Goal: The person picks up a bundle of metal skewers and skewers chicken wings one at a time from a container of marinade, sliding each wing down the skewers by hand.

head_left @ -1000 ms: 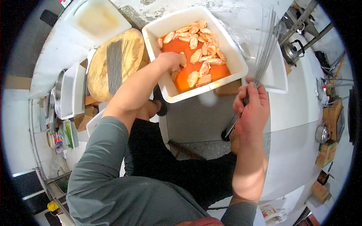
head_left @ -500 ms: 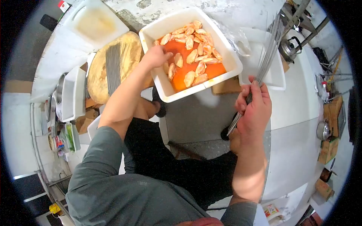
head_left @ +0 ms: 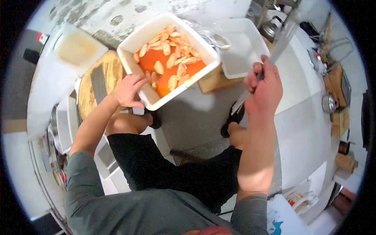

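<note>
A white tub holds orange-coated meat pieces, which look like wing pieces, lying in red-orange sauce. My left hand is at the tub's near left corner, fingers apart at the rim, with nothing seen in it. My right hand is raised to the right of the tub, its fingers wrapped round a bundle of thin metal skewers, whose upper part is blurred. More skewers lie on a round wooden block left of the tub.
An empty white tray stands right of the tub, with clear plastic between them. A stained cutting board lies at the upper left. A kettle is at the upper right. White containers stand at the left.
My left hand has moved out of the tub to its near left corner and opened. My right hand still holds the skewers. The view has shifted, so the tub appears farther left.
</note>
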`<state>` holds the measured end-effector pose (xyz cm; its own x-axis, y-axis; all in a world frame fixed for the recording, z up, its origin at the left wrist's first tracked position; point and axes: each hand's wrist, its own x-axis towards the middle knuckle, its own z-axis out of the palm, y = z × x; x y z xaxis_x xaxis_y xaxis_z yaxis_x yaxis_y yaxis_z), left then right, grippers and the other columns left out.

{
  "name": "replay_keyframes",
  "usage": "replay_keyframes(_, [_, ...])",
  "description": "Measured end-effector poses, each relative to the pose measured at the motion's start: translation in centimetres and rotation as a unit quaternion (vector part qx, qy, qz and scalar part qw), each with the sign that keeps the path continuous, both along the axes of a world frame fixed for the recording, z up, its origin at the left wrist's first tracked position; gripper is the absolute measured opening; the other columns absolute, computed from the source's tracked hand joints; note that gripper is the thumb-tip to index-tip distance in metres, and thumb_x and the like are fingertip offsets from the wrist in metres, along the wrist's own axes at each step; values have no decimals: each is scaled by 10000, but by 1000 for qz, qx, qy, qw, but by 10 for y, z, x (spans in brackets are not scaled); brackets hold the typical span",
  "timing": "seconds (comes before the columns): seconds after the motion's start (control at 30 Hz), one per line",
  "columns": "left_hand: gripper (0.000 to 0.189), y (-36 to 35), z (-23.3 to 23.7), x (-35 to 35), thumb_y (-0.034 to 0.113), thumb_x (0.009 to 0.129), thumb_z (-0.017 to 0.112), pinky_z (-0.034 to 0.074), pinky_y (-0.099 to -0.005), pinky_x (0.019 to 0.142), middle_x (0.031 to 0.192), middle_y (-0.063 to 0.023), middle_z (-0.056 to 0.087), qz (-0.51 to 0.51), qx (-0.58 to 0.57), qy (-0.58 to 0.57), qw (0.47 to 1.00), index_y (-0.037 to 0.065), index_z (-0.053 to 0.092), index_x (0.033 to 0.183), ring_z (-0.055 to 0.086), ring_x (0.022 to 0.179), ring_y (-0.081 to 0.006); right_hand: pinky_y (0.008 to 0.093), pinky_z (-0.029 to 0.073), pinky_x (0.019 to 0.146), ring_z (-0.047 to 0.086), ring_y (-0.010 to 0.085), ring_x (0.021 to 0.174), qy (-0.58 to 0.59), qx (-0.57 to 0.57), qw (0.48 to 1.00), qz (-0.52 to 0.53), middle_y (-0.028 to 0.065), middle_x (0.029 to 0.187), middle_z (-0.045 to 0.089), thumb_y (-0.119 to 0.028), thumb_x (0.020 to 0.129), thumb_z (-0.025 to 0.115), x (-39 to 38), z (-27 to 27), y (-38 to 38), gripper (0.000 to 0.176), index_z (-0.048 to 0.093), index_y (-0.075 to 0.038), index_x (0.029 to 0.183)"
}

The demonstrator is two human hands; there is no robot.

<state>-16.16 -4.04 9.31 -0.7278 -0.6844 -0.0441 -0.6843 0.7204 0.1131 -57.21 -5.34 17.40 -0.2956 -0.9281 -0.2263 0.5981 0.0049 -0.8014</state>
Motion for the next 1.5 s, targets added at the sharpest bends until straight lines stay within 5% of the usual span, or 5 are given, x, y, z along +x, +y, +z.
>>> replay_keyframes(0.37, [816, 12, -30, -42, 657, 650, 693, 443, -424, 775, 952, -173, 560, -5, -67, 3, 998, -29, 571, 1075, 552, 854, -369, 243, 298, 410, 395, 87, 478, -21, -22, 999, 11, 13, 705, 514, -184, 980, 490, -20, -5, 15, 165, 540, -42, 1047])
replay_keyframes(0.53, [792, 15, -39, -104, 654, 688, 667, 440, -422, 722, 913, -163, 547, 109, -82, 41, 990, -21, 573, 1093, 542, 795, -357, 242, 296, 407, 395, 90, 478, -31, -32, 999, 8, 14, 702, 501, -176, 980, 489, -25, -7, 16, 167, 542, -29, 1040])
replay_keyframes(0.6, [813, 16, -31, -133, 627, 704, 680, 464, -465, 814, 993, -214, 557, 199, -8, 8, 980, -71, 551, 1100, 568, 912, -409, 239, 292, 403, 395, 90, 475, -38, -32, 999, 8, 13, 698, 497, -171, 978, 493, -24, -5, 17, 164, 544, -27, 1038])
replay_keyframes(1.07, [875, -6, -31, -222, 713, 748, 605, 515, -462, 799, 997, -244, 602, 399, -21, 62, 915, -81, 529, 1110, 623, 936, -394, 244, 282, 394, 375, 87, 449, -4, -2, 1000, 7, 9, 680, 498, -173, 949, 552, -5, -8, 14, 99, 533, -76, 948])
replay_keyframes(1.5, [812, -23, -33, -246, 697, 765, 605, 512, -449, 817, 1057, -227, 591, 457, 4, 84, 885, -23, 512, 1130, 624, 975, -378, 250, 270, 416, 359, 87, 466, 35, -13, 998, 43, 21, 721, 516, -180, 975, 520, -23, -17, 11, 162, 544, -45, 1061])
